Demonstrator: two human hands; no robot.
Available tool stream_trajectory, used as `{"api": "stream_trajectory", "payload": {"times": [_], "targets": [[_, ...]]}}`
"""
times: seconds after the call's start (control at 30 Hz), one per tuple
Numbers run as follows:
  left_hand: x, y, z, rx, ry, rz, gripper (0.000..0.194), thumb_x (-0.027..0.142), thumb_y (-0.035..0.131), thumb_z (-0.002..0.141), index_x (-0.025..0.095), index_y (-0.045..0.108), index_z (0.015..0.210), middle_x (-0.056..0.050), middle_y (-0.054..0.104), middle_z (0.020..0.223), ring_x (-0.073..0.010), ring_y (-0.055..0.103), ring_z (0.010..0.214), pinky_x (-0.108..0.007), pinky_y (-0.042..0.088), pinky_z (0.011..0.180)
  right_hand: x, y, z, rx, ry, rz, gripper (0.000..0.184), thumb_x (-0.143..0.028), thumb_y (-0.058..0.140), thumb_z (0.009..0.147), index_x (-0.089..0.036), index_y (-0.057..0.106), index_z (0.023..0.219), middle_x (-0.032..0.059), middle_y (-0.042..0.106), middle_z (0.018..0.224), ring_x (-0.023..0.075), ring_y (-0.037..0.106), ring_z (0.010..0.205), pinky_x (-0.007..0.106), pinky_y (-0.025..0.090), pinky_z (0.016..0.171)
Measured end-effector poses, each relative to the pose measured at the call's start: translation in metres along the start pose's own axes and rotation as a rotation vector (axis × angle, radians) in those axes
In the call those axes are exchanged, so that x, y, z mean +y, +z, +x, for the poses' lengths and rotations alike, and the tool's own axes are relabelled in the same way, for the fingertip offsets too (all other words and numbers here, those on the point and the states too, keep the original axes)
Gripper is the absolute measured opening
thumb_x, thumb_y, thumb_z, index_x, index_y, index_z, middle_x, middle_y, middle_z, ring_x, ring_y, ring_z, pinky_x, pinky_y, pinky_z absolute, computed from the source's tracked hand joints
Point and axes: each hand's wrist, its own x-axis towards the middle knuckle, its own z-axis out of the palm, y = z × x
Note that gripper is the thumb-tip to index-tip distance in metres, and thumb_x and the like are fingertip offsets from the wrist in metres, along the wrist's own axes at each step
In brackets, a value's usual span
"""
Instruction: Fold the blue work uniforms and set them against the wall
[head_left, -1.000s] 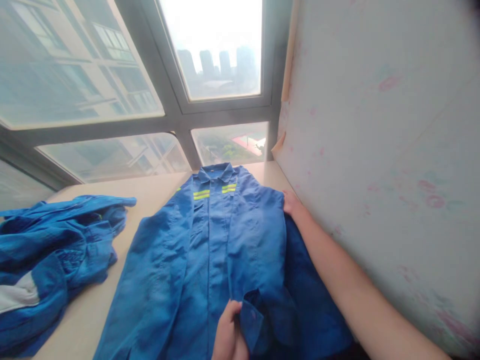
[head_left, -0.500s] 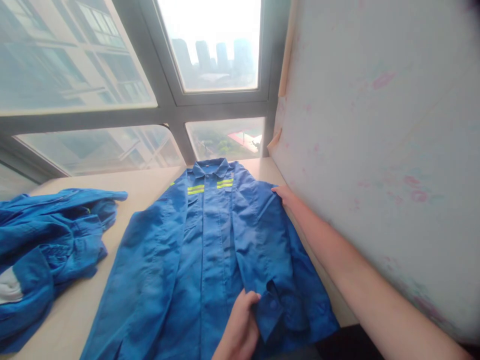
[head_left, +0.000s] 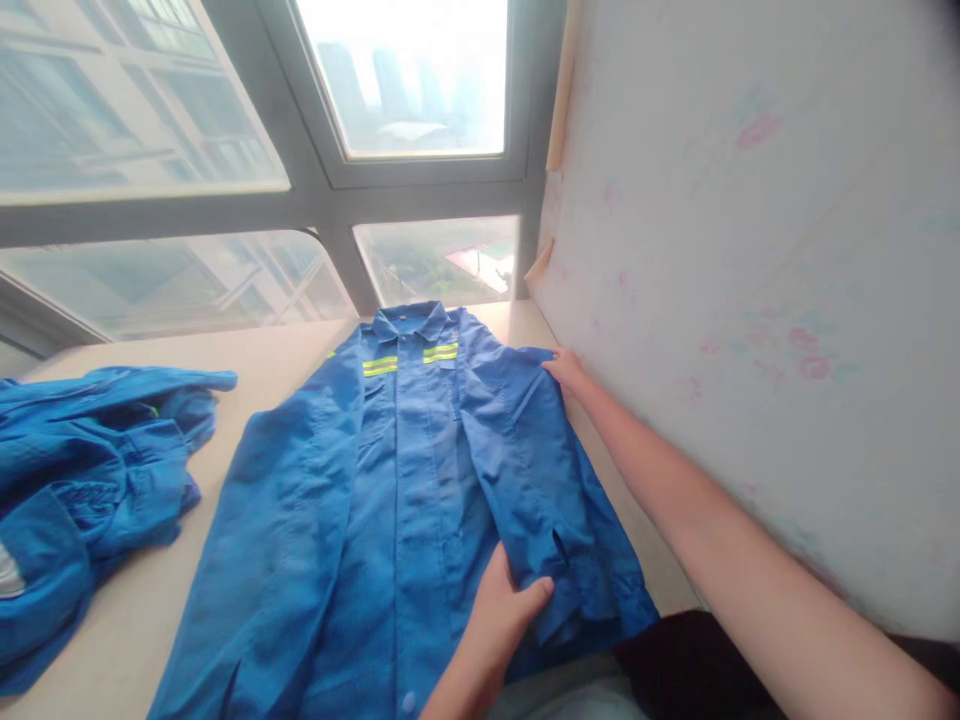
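A blue work jacket (head_left: 416, 480) with yellow-green reflective stripes lies front side up, its collar toward the window. Both sleeves are folded in over the front. My left hand (head_left: 502, 605) grips the right-hand sleeve near its cuff, thumb on top and the other fingers partly hidden by cloth. Farther up, my right hand (head_left: 564, 368) pinches the outer edge of that same sleeve at its bend.
A crumpled heap of blue clothing (head_left: 97, 480) lies on the pale surface (head_left: 202, 560) at left. Grey-framed windows (head_left: 337, 190) stand behind. A floral-patterned wall (head_left: 735, 260) runs close along the right side.
My left hand has shifted its hold: the thumb now lies over the sleeve, and the cuff that was folded up lies flatter. My right hand stays at the sleeve's bend. The view has shifted slightly.
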Motion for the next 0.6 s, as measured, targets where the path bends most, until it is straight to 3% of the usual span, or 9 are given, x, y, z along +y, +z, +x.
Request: {"api": "stream_trajectory", "payload": {"times": [0.1, 0.2, 0.27, 0.33, 0.4, 0.47, 0.53, 0.6], "targets": [[-0.009, 0.000, 0.004, -0.026, 0.119, 0.121, 0.076, 0.036, 0.081, 0.068, 0.015, 0.053, 0.136, -0.014, 0.062, 0.135, -0.0339, 0.057, 0.126, -0.043, 0.044, 0.109, 0.004, 0.001, 0.005, 0.035, -0.028, -0.027, 0.044, -0.014, 0.052, 0.083, -0.014, 0.063, 0.125, 0.0096, 0.071, 0.120, 0.0168, 0.068, 0.103, 0.024, 0.054, 0.087], [-0.017, 0.000, -0.002, -0.037, 0.069, 0.363, 0.073, 0.029, 0.075, 0.071, 0.015, 0.048, 0.138, -0.012, 0.071, 0.117, -0.0278, 0.068, 0.105, -0.037, 0.053, 0.094, 0.012, 0.004, 0.004, 0.048, -0.036, -0.123, 0.046, -0.012, 0.053, 0.080, -0.011, 0.062, 0.125, 0.0137, 0.071, 0.119, 0.0225, 0.067, 0.108, 0.032, 0.052, 0.094], [-0.018, -0.003, -0.012, -0.050, -0.019, 0.658, 0.064, 0.027, 0.069, 0.075, 0.016, 0.050, 0.135, -0.007, 0.073, 0.091, -0.0245, 0.070, 0.083, -0.034, 0.056, 0.078, 0.015, 0.008, 0.002, 0.067, -0.062, -0.193, 0.052, -0.010, 0.054, 0.077, -0.008, 0.060, 0.129, 0.0176, 0.068, 0.124, 0.0265, 0.064, 0.115, 0.036, 0.049, 0.101], [-0.014, -0.006, -0.023, -0.034, -0.014, 1.036, 0.040, 0.028, 0.063, 0.081, 0.018, 0.061, 0.120, -0.004, 0.070, 0.077, -0.0252, 0.069, 0.076, -0.034, 0.054, 0.071, 0.013, 0.011, 0.001, 0.092, -0.116, -0.251, 0.058, -0.008, 0.052, 0.077, -0.005, 0.055, 0.134, 0.0205, 0.061, 0.133, 0.0282, 0.057, 0.126, 0.038, 0.042, 0.109], [-0.009, -0.007, -0.032, 0.023, 0.131, 1.373, 0.016, 0.028, 0.059, 0.086, 0.021, 0.067, 0.097, -0.005, 0.069, 0.078, -0.0263, 0.069, 0.078, -0.034, 0.053, 0.069, 0.007, 0.014, 0.000, 0.112, -0.179, -0.300, 0.057, -0.008, 0.050, 0.078, -0.004, 0.054, 0.135, 0.0218, 0.056, 0.139, 0.0292, 0.049, 0.133, 0.040, 0.035, 0.114], [-0.007, -0.004, -0.033, 0.093, 0.368, 1.547, 0.011, 0.027, 0.056, 0.089, 0.022, 0.066, 0.087, -0.005, 0.069, 0.079, -0.0235, 0.068, 0.074, -0.031, 0.052, 0.065, -0.002, 0.016, -0.004, 0.126, -0.234, -0.333, 0.054, -0.009, 0.048, 0.081, -0.004, 0.055, 0.134, 0.0223, 0.052, 0.143, 0.0300, 0.044, 0.137, 0.042, 0.030, 0.117], [-0.010, 0.002, -0.026, 0.151, 0.678, 1.583, 0.014, 0.034, 0.059, 0.089, 0.023, 0.067, 0.094, -0.006, 0.071, 0.088, -0.0219, 0.069, 0.079, -0.031, 0.054, 0.068, -0.011, 0.021, -0.010, 0.132, -0.322, -0.369, 0.052, -0.012, 0.047, 0.085, -0.006, 0.054, 0.135, 0.0205, 0.046, 0.149, 0.0294, 0.038, 0.140, 0.042, 0.028, 0.118], [-0.022, 0.008, -0.012, 0.151, 0.961, 1.617, 0.037, 0.050, 0.060, 0.087, 0.025, 0.065, 0.114, -0.008, 0.071, 0.112, -0.0265, 0.068, 0.102, -0.038, 0.055, 0.086, -0.019, 0.028, -0.019, 0.097, -0.467, -0.445, 0.051, -0.018, 0.048, 0.089, -0.010, 0.052, 0.139, 0.0164, 0.039, 0.155, 0.0274, 0.032, 0.144, 0.041, 0.027, 0.118]]}}
